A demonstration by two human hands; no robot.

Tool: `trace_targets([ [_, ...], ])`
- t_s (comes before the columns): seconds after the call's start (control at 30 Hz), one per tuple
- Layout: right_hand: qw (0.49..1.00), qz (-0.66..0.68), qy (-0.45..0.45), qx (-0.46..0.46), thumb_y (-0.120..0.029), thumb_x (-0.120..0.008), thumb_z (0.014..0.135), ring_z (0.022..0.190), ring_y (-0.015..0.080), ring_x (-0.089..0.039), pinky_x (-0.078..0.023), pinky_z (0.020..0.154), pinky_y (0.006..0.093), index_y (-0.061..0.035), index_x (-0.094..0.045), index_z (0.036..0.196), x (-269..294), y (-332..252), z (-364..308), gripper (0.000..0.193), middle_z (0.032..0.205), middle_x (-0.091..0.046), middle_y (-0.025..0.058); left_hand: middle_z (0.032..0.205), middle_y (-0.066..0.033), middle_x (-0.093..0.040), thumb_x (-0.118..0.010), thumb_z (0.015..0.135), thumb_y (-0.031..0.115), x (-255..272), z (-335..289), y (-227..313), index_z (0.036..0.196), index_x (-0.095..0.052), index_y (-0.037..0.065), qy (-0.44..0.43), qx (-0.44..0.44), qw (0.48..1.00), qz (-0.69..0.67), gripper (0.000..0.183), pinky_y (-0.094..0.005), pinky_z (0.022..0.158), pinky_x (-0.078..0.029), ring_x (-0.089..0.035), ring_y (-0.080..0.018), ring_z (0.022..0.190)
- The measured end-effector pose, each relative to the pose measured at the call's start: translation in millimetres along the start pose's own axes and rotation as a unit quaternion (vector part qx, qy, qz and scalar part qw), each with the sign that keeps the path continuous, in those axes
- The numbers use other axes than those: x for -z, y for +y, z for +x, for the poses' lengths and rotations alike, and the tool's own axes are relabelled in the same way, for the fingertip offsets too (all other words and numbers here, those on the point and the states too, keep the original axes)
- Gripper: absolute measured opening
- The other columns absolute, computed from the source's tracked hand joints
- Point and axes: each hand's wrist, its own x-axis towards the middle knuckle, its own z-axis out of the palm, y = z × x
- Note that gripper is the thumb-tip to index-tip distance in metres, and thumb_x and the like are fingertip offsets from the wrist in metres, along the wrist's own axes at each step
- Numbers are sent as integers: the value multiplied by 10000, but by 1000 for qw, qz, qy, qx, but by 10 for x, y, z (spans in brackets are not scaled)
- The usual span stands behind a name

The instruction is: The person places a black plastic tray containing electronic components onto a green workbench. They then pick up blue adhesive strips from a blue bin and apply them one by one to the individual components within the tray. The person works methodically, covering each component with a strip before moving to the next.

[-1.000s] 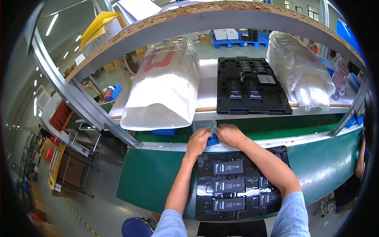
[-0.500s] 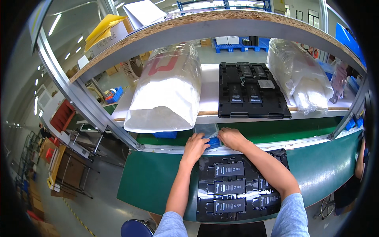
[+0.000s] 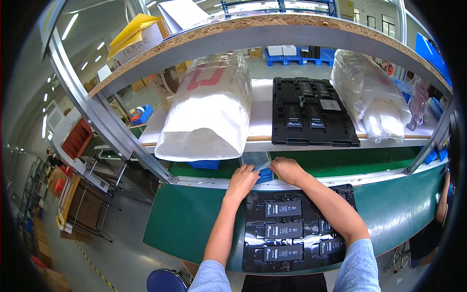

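Note:
Just beyond the near tray, my two hands meet at a small blue thing point(image 3: 265, 176) and a clear plastic piece point(image 3: 255, 159), which may be a bag or film. My left hand point(image 3: 242, 182) is closed at its left side, with curled fingertips on the plastic's edge. From the right, my right hand point(image 3: 287, 171) pinches the clear plastic. What the blue thing is cannot be made out between the fingers. Under my right forearm lies a black plastic tray point(image 3: 250, 238), holding several flat black batteries point(image 3: 283, 230) in its pockets.
On the shelf ahead stand a large white plastic sack point(image 3: 204, 117), another black tray point(image 3: 282, 134) with batteries, and a second clear-wrapped sack point(image 3: 372, 92). A blue bin point(image 3: 204, 164) sits under the shelf. A blue stool point(image 3: 165, 281) is at lower left; another person's arm point(image 3: 443, 197) shows at far right.
The clear plastic has shifted slightly, and more of the blue thing shows between my hands. The view has moved a little; both hands stay in nearly the same place.

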Motion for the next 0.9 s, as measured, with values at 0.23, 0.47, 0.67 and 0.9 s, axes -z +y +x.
trace_targets([
  [0.23,1000,18,-14,-8,-208,-543,896,809,359,-622,-506,733,434,5,-619,836,-11,77,38,234,841,-629,180,1054,-118,-633,-659,788,172,-2,18,-3,947,-691,31,7,-13,1000,-12,215,-373,848,-476,-577,-280,974],
  [0.47,999,31,-6,-2,-214,-538,896,813,368,-625,-505,735,444,-3,-627,839,-68,100,52,236,864,-637,184,855,-113,-623,-679,748,151,-23,92,-60,825,-695,32,20,-35,999,-9,142,-401,771,-488,-594,-287,861],
  [0.67,1000,30,-8,0,-219,-532,899,814,365,-623,-502,735,441,-1,-626,821,-123,137,52,250,852,-635,184,844,-113,-625,-663,761,145,-26,128,-47,800,-682,37,-35,-49,997,51,117,-402,756,-491,-608,-296,857],
  [0.9,999,32,4,4,-231,-552,883,801,370,-637,-510,725,445,3,-647,816,-176,189,39,261,835,-649,198,835,-121,-627,-622,775,125,10,133,-17,783,-667,32,-48,-64,996,48,103,-413,744,-497,-613,-304,836],
])
